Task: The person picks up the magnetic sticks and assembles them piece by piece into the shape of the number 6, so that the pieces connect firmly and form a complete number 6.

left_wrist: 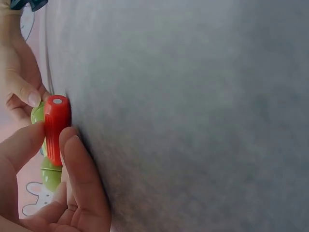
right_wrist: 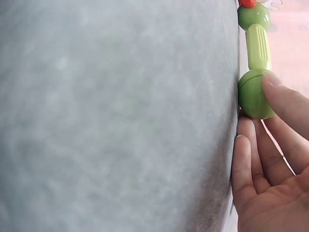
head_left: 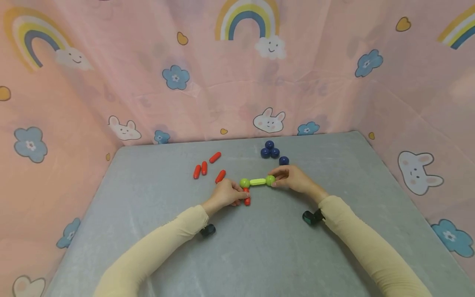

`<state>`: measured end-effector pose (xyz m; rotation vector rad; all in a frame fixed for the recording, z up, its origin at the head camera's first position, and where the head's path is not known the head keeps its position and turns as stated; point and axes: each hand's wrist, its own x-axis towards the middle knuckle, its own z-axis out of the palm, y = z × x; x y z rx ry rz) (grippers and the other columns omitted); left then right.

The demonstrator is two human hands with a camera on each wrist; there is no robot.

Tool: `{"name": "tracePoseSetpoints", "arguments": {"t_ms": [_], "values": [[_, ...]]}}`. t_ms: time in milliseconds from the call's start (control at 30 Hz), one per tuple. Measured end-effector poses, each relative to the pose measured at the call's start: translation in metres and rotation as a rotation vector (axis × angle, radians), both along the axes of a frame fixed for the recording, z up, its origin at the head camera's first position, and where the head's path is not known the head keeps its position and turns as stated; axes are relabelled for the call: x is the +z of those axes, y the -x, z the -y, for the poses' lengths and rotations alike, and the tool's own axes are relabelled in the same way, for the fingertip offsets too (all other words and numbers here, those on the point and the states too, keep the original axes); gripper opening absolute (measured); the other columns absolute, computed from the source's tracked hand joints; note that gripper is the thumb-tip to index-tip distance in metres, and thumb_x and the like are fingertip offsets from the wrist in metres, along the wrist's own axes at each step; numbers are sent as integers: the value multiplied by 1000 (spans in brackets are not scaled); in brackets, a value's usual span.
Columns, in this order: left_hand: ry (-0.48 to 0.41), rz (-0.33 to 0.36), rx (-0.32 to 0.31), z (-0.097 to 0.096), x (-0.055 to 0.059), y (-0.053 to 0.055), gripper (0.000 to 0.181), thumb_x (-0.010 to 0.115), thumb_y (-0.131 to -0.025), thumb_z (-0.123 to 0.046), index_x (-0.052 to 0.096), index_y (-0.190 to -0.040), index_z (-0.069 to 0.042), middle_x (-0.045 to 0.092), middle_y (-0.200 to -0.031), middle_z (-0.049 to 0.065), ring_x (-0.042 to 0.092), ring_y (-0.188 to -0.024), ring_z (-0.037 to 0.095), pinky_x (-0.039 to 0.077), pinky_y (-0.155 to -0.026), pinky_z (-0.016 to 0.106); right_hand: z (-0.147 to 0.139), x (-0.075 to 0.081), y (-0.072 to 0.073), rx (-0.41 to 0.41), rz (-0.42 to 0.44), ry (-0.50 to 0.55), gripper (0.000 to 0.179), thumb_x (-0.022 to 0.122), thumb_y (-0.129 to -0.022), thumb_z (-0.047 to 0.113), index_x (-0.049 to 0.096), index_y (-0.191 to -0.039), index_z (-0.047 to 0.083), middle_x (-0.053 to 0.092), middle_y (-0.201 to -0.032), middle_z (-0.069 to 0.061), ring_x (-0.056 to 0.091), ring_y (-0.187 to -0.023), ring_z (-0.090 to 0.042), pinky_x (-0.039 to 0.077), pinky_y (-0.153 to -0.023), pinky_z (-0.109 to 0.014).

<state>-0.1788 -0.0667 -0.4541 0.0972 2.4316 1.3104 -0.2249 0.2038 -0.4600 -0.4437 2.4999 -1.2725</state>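
Two green balls, a left one [head_left: 244, 183] and a right one [head_left: 271, 180], are joined by a light green rod [head_left: 257, 182]. From the left ball a red rod [left_wrist: 57, 123] extends toward the person, with a pale round spot on its free end. My left hand [head_left: 227, 194] pinches this red rod between thumb and fingers. My right hand [head_left: 295, 179] holds the right ball [right_wrist: 254, 94], thumb on one side and fingers on the other. In the right wrist view the joined piece lies low along the table surface.
Several loose red rods [head_left: 204, 168] lie beyond my left hand on the grey table [head_left: 156, 194]. Behind my right hand sit several dark blue balls [head_left: 275, 153], one [head_left: 283, 161] close to the fingers. A pink patterned cloth [head_left: 208, 99] borders the table at the back and sides.
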Motion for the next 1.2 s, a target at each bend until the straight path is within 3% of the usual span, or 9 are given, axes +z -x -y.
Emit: {"name": "tracePoseSetpoints", "arguments": {"t_ms": [500,933,1067,1200], "values": [[-111,39,89,1,1,9,17,79,-84,-19,76,-86,-2,75,-74,7,66,-61,8,59,-61,26,6,0,4,-31,-38,-5,37,80,-84,18,70,-118,9,71,-113,-12,66,-97,-18,53,-80,-24],[-135,43,167,4,0,23,26,76,-87,-15,71,-105,3,77,-93,16,67,-65,7,60,-66,26,31,3,16,-141,-109,-51,38,77,-86,14,69,-122,6,71,-116,-15,66,-102,-26,56,-87,-37],[-158,46,187,5,-1,26,24,75,-87,-13,71,-104,4,77,-93,17,67,-64,7,60,-65,26,35,2,19,-150,-122,-49,36,76,-87,13,69,-121,6,70,-118,-15,66,-104,-27,56,-88,-40],[-101,18,177,5,-1,29,23,77,-86,-21,73,-94,0,76,-86,11,66,-62,7,59,-62,24,36,1,21,-157,-126,-44,36,75,-87,12,68,-122,5,70,-118,-16,66,-104,-28,56,-88,-40]]}}
